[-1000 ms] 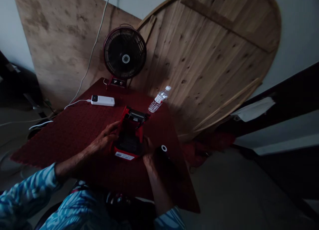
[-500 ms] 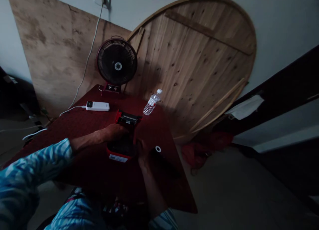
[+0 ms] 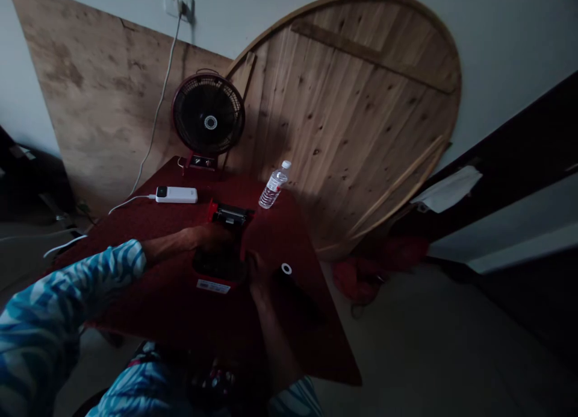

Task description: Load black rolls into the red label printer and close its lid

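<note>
A small red and black machine that looks like a label printer [image 3: 212, 267] lies opened on the dark red table [image 3: 180, 311], a white sticker on its near face. My left hand [image 3: 210, 237] reaches into the middle of it from the left. Its fingers are lost in the dark, so what they touch is hidden. At the machine's right side, my right hand [image 3: 256, 269] grips the edge, its fingertips only dimly visible. Just right of that hand lies a dark object with a white ring [image 3: 286, 269] at its end.
Behind the machine stand a clear water bottle [image 3: 273, 187], a white power bank [image 3: 176, 194] on a cable, and a fan [image 3: 209, 114]. A round wooden tabletop [image 3: 343, 116] leans on the wall. Red bags [image 3: 361, 275] lie on the floor to the right.
The view has shifted slightly. My left forearm and sleeve have come a little further in toward the machine. My right hand keeps its place on the machine's side.
</note>
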Demonstrator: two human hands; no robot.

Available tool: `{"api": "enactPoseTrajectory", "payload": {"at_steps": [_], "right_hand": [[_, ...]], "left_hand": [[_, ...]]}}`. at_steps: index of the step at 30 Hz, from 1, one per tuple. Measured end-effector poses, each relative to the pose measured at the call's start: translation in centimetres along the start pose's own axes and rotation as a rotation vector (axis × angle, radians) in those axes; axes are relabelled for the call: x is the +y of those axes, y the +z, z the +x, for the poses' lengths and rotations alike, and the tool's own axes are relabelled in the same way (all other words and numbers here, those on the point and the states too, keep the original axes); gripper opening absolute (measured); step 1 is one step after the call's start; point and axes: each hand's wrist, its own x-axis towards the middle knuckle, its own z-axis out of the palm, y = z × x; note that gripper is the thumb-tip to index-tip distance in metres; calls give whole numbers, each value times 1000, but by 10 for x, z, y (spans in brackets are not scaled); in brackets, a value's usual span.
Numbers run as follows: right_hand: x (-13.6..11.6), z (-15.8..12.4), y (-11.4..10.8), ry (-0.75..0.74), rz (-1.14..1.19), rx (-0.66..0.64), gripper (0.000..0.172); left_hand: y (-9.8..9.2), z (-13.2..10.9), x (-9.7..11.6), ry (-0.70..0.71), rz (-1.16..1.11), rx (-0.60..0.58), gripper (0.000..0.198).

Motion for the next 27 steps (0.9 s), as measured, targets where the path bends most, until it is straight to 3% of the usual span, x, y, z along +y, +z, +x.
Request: {"api": "enactPoseTrajectory", "payload": {"at_steps": [5,9,12,16,19,23,27], "right_hand": [[0,0,1,-9,-2,7,37],[0,-1,1,-4,3,27,37],[0,-3,-1,3,16,16,36],[5,0,0,25,38,-3,37],[11,5,5,44,45,22,39],[16,7,7,52,41,45,38],[11,4,4,48,31,48,37]], "left_hand": [[-6,-20,12,-23,-40,155,39],[-13,-63,11,46,-217,527,48],[-10,-96,-15,-27,-428,739,36],[18,-110,-70,-290,-747,765,34],[48,-103,-100,-500,-750,794,35],[77,-93,-111,-623,-712,792,30],[81,-98,-108,-613,-736,752,30]]}}
